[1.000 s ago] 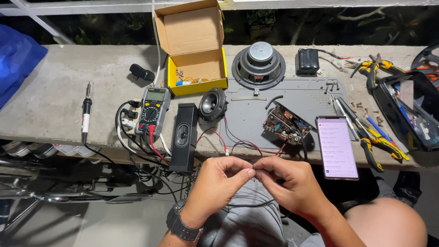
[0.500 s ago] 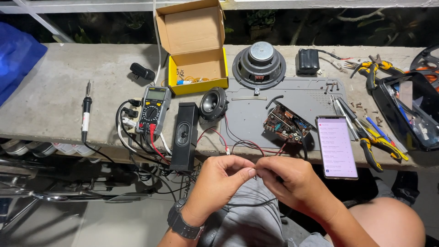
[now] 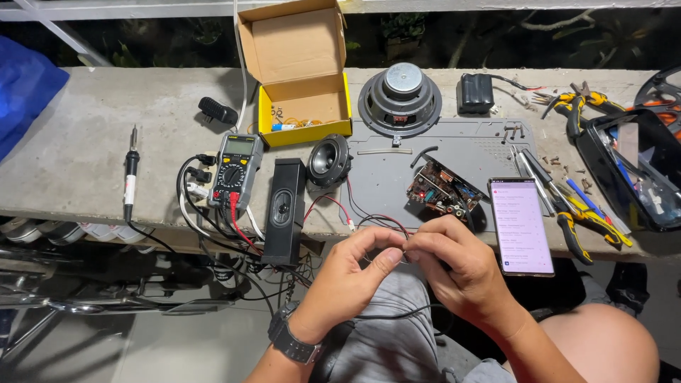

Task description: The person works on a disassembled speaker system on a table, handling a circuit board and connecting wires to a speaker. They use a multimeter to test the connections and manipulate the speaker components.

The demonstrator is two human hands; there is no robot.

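A person's left hand (image 3: 355,273) and right hand (image 3: 454,266) pinched thin wires (image 3: 383,221) together below a concrete ledge (image 3: 85,156) holding a multimeter (image 3: 234,170), circuit board (image 3: 440,191) and smartphone (image 3: 520,225).

Thin red and black wires (image 3: 369,221) run from circuit board, ends pinched over lap.

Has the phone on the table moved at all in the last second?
No. The phone lies face up with its screen lit, just right of the circuit board and left of the yellow-handled pliers, as before.
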